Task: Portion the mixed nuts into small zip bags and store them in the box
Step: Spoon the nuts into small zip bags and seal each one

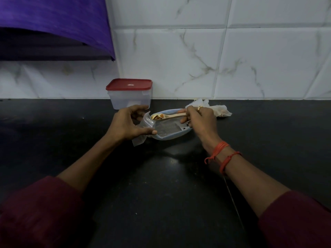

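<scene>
On the glossy black stone counter (161,185), just in front of me, I see a shallow pale-blue oval plate (172,137) with a flat clear plastic sheet or bag lying in it; I cannot tell whether any nuts lie loose on the plate. My left hand (128,123) pinches a small clear zip bag (147,122) between the thumb below and the curled fingers above, its mouth bowed open toward the plate and its lower end trailing onto the counter. My right hand (199,117) has its fingers pressed together around the handle of a pale cream plastic spoon (169,116), held level above the plate. The spoon's bowl sits right at the bag's mouth and carries a few brown and tan nuts (158,116). There is a ring on one finger of that hand and orange thread wound round the wrist (221,155).

Behind the left hand, against the white marble-veined tile wall (232,59), stands a translucent rectangular plastic box (130,100) with its dark red lid (129,84) on; it looks hollow, though the frosted walls hide much. To the right, behind my right hand, lies a crumpled clear plastic bag (219,110) with something brownish inside, resting on the counter near the wall. A purple cloth (59,20) hangs at the upper left. Maroon sleeves cover both forearms.
</scene>
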`<state>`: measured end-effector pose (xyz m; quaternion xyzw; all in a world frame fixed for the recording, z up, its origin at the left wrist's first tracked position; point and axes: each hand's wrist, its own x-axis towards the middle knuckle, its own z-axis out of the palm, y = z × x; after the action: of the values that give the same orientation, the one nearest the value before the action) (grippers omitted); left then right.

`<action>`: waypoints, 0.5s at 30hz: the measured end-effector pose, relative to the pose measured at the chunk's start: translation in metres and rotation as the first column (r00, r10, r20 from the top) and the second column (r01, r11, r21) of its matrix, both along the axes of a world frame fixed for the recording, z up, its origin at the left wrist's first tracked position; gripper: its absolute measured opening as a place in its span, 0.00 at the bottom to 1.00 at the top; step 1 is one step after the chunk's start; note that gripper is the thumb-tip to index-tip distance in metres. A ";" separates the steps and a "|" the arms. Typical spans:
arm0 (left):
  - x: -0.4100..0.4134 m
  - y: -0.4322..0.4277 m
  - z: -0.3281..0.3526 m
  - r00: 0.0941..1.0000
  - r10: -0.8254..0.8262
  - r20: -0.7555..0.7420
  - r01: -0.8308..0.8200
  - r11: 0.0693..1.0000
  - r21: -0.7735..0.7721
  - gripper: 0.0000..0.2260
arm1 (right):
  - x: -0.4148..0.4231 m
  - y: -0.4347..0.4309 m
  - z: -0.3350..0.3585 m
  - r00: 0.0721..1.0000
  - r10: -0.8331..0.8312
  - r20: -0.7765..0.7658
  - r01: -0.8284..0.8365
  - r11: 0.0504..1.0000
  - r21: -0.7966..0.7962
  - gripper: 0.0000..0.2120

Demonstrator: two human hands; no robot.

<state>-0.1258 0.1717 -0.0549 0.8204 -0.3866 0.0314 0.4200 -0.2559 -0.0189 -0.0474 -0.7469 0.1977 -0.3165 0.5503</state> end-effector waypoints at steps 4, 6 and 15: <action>-0.001 -0.002 0.000 0.999 0.018 0.047 -0.019 1.000 0.009 0.40 | 0.000 0.007 0.000 0.999 0.031 0.019 -0.030 0.999 -0.023 0.15; -0.001 -0.002 0.001 0.998 0.023 0.050 -0.024 1.000 0.016 0.40 | 0.000 0.008 0.000 0.999 0.016 0.041 -0.016 1.000 -0.018 0.15; -0.006 -0.002 0.003 0.996 0.005 0.090 -0.006 1.000 0.021 0.39 | 0.001 0.008 -0.001 0.999 0.011 0.030 -0.007 0.989 -0.148 0.15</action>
<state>-0.1318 0.1693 -0.0517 0.8236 -0.4033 0.0656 0.3934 -0.2545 -0.0111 -0.0482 -0.7815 0.1618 -0.3394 0.4979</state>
